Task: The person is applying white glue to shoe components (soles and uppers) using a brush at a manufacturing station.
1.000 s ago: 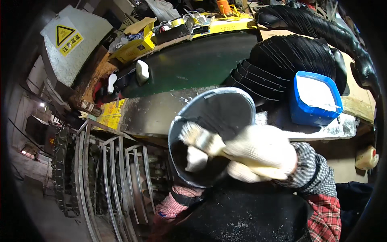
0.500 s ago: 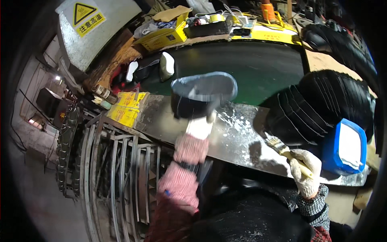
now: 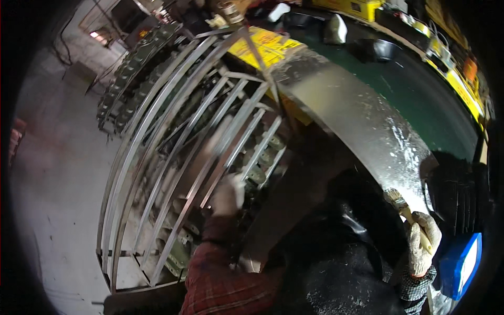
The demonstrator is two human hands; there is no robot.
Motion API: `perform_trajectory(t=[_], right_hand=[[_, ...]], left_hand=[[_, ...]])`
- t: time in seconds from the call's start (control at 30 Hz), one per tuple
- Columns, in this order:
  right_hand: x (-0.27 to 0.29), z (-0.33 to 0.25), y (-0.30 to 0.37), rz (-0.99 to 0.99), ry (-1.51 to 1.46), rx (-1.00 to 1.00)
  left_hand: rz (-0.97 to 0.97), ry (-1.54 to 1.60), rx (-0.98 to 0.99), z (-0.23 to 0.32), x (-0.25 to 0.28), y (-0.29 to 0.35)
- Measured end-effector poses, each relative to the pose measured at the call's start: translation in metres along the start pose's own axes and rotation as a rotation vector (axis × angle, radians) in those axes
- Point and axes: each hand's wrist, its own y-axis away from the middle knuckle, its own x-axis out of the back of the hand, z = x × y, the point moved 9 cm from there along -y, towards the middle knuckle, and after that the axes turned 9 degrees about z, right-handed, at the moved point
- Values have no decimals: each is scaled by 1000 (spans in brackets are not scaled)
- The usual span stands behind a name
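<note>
My right hand [image 3: 423, 244], in a pale knitted glove, is wrapped round the light handle of a paintbrush [image 3: 403, 203]. Its bristles point up and left over the whitish smears on the metal ledge. Down at the left, my left hand [image 3: 230, 193] is by the slanting bars of a metal rack [image 3: 198, 152]. Motion smears its fingers, so what it touches or holds does not show. Beyond the ledge, a dark shoe-like piece [image 3: 386, 50] rests on the green belt [image 3: 391, 86].
The metal ledge [image 3: 346, 100] runs diagonally beside the belt. A blue tub [image 3: 458, 273] with white contents stands right of my right hand. Black ribbed pieces [image 3: 454, 194] are behind it. A white-soled shoe piece [image 3: 336, 30] sits farther along the belt.
My left hand has let go of the blue-edged dark shoe piece and swung down and left to the rack. The view has turned left. My right hand still holds the paintbrush.
</note>
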Motion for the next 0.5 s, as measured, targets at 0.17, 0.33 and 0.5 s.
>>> perform_trajectory(t=[0.17, 0.33, 0.5], right_hand=[[-20, -33, 20, -42, 49, -5], [-30, -75, 27, -72, 41, 44], [21, -26, 50, 115, 13, -61]], left_hand=[[165, -348, 724, -154, 86, 148], [579, 234, 1285, -270, 18, 214], [197, 1408, 716, -163, -47, 124]])
